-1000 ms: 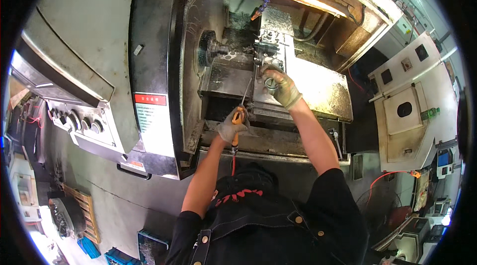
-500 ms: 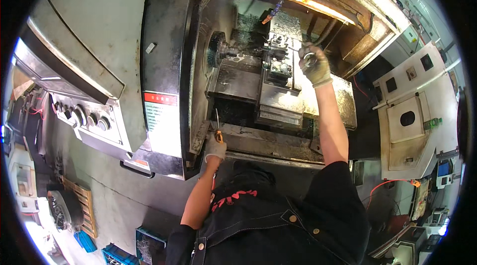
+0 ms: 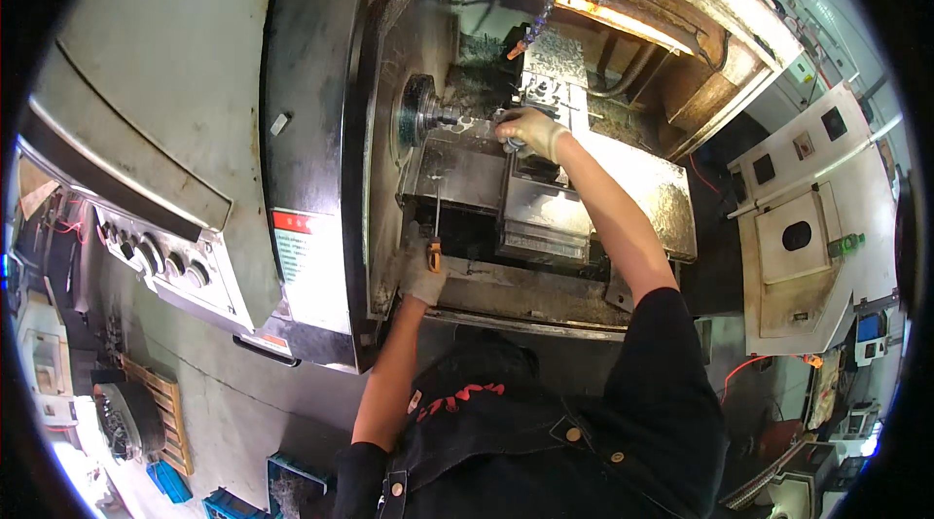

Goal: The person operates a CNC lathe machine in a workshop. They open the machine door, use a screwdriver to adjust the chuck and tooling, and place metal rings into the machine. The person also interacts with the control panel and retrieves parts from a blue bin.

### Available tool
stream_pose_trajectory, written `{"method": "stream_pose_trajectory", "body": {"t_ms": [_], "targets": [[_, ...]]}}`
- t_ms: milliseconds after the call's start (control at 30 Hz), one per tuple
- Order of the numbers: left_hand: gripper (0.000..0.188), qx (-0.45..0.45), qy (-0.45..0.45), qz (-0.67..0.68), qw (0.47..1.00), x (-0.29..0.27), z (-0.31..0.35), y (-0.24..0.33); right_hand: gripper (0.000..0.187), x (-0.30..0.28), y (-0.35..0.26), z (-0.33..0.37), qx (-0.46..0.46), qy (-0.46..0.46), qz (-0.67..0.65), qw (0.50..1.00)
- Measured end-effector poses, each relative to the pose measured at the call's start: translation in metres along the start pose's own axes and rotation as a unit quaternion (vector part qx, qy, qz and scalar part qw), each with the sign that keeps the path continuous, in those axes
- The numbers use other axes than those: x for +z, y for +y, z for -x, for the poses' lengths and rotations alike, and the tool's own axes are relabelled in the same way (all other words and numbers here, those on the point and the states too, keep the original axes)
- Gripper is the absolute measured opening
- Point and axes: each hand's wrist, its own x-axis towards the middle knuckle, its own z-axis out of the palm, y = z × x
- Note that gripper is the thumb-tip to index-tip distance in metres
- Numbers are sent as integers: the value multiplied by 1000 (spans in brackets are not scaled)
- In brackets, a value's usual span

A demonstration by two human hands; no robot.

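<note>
The right hand (image 3: 530, 133) pinched a small metal part (image 3: 508, 142) just beside the lathe chuck (image 3: 420, 112), while the left hand (image 3: 424, 271), below the chuck, gripped an orange-handled tool (image 3: 435, 245).

A rectangular label (image 3: 300, 271), red band on top and white below with dark print, sits on the machine door (image 3: 311, 130), near its lower edge. A small orange sticker (image 3: 272, 341) lies just below it.
</note>
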Motion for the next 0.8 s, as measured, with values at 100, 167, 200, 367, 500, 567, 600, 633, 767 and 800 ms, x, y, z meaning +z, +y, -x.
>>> {"method": "stream_pose_trajectory", "body": {"t_ms": [100, 167, 200, 367, 500, 567, 600, 633, 767, 800], "targets": [[34, -23, -8, -39, 999, -8, -2, 17, 27, -7, 0, -66, -9, 73, 212, 974], [28, -27, -24, -91, 995, -21, 0, 47, 33, -22, 5, -116, -16, 93, 322, 942], [29, -29, -38, -106, 993, -22, 0, 48, 34, -31, 15, -142, -13, 118, 298, 947], [34, -95, -63, -143, 983, -29, 6, 66, 46, -43, 39, -221, 9, 233, 30, 972], [38, -168, -13, -188, 968, 3, 1, 30, 44, -40, 39, -222, 49, 181, 310, 932], [38, -141, -74, -135, 978, 15, -5, 12, 50, -56, 52, -223, 52, 71, 356, 930], [38, -131, -80, -165, 974, 9, -9, 22, 49, -44, 47, -214, 21, 85, 301, 950], [38, -127, -80, -196, 969, -6, -15, 45, 48, -18, 31, -188, -15, 93, 245, 965], [34, -153, -50, -266, 951, 8, -40, 50, 47, 14, 22, -90, -131, 5, 246, 960], [34, -168, -54, -276, 945, 11, -43, 50, 48, 17, 19, -72, -128, -55, 247, 959]]}}
